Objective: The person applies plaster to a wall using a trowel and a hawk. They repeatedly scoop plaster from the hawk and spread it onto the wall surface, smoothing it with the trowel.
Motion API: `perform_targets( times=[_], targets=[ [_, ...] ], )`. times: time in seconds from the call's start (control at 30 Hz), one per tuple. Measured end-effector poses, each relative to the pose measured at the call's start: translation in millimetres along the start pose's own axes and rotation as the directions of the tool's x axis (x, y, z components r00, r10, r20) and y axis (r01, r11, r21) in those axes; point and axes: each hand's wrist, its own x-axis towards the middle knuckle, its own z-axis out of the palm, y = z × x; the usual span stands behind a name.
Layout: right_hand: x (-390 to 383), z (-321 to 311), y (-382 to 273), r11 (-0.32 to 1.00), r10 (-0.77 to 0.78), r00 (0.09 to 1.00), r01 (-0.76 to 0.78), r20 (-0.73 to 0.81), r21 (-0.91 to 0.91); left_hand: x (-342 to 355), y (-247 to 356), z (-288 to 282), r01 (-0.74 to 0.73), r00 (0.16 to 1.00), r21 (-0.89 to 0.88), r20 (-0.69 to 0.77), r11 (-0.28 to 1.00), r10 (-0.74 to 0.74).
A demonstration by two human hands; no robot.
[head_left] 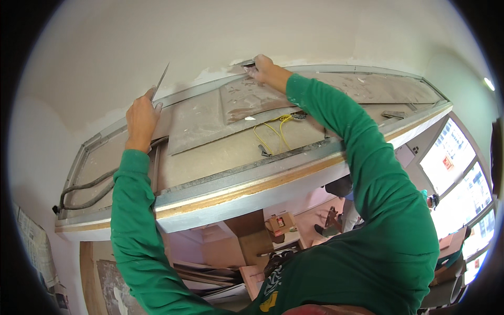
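Note:
My left hand (pixel 140 119) is raised over the left part of the framed ledge, closed round a putty knife (pixel 161 79) seen almost edge-on, its thin blade pointing up. Farther right, my right hand (pixel 261 69) presses a second putty knife (pixel 242 69) against the foot of the pale wall (pixel 199 37), just above the ledge's back rail. My fingers hide most of its handle. Uneven white filler patches (pixel 212 74) run along the wall there. Under my right hand lies a dusty, stained sheet (pixel 252 100) on top of a grey board (pixel 194 123).
A metal frame (pixel 252 164) with a wooden strip borders the ledge in front. A yellow wire (pixel 283 126) and a dark cable (pixel 86 186) lie inside it. Far below are a cardboard box (pixel 282 223), stacked boards (pixel 210 273) and another person (pixel 349 215). Bright windows (pixel 449 152) stand at right.

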Motion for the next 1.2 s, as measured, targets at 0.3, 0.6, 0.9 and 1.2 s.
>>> perform_targets(
  times=[0.3, 0.6, 0.9, 1.2],
  targets=[
    [64.3, -44.7, 25.8, -0.133, -0.463, 0.704, 0.546, 0.539, -0.827, 6.6, 4.1, 9.2, -0.041, 0.999, -0.06, -0.023, 0.997, 0.04],
    [62.9, 27.3, -8.6, -0.464, -0.343, 0.694, 0.46, 0.633, -0.757, 1.4, -20.4, 7.7, -0.022, 0.999, -0.069, -0.05, 0.997, 0.018],
    [75.3, 80.5, -68.8, -0.581, -0.451, 0.768, 0.135, 0.455, -0.803, 4.1, -15.6, 8.0, -0.002, 1.0, -0.104, -0.031, 0.995, -0.001],
    [31.5, 127.3, -110.2, -0.358, -0.531, 0.705, 0.316, 0.47, -0.879, 0.5, -23.3, 2.8, 0.012, 1.0, -0.103, 0.018, 0.995, -0.011]
  ],
)
